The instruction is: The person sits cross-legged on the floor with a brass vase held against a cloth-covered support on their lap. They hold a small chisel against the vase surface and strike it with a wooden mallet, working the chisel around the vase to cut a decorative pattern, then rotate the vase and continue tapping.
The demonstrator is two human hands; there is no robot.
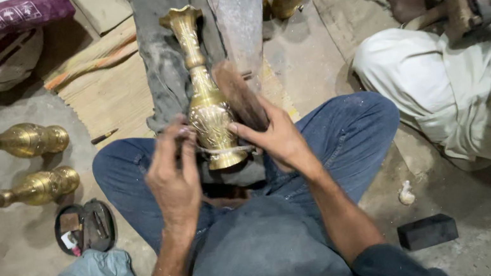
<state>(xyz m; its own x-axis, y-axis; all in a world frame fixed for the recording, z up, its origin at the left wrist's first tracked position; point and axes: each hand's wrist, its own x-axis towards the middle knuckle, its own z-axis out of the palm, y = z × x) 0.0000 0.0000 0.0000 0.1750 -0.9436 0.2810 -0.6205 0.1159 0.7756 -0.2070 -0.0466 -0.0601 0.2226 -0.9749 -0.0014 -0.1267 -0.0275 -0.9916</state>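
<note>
Dusty concrete floor spreads under a person sitting cross-legged, with a grey cloth draped over a block ahead of the knees. A brass vase lies on that cloth, mouth away, its base between both hands. The left hand pinches something small, too blurred to name, at the vase's lower left. The right hand grips a dark brush-like piece, its thumb touching the base. It looks like a finishing or rubbing step on the engraved belly; going on would call for steadying the base and working around it. Left of the fingers lie two more brass vases, near an open case. A black block sits to the right, near another person's pale clothing.
</note>
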